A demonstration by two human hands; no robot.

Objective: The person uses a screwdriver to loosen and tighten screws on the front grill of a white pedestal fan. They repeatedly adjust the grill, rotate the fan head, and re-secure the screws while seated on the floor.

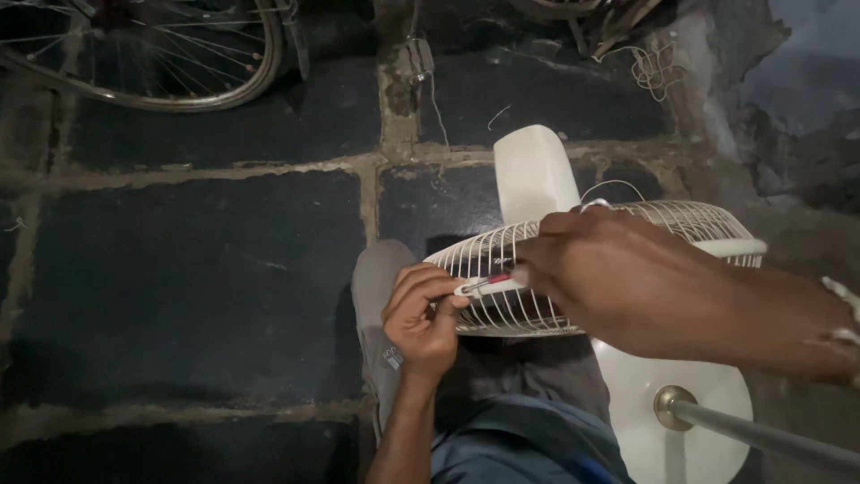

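Note:
A white wire fan guard [663, 220] lies tilted across my lap, with a white fan blade or housing part [533, 170] sticking up behind it. My left hand [421, 318] pinches a small white and red tool [488, 284] against the guard's near rim. My right hand [618, 282] reaches in from the right and covers the middle of the guard, fingers closed at the tool's other end and on the wires. What lies under the right hand is hidden.
The fan's round white base [681, 421] with its metal pole [761, 435] sits at lower right. A bicycle wheel [161, 54] rests at the top left. Dark stone floor slabs [179, 278] spread to the left; loose wires [658, 67] lie at the top right.

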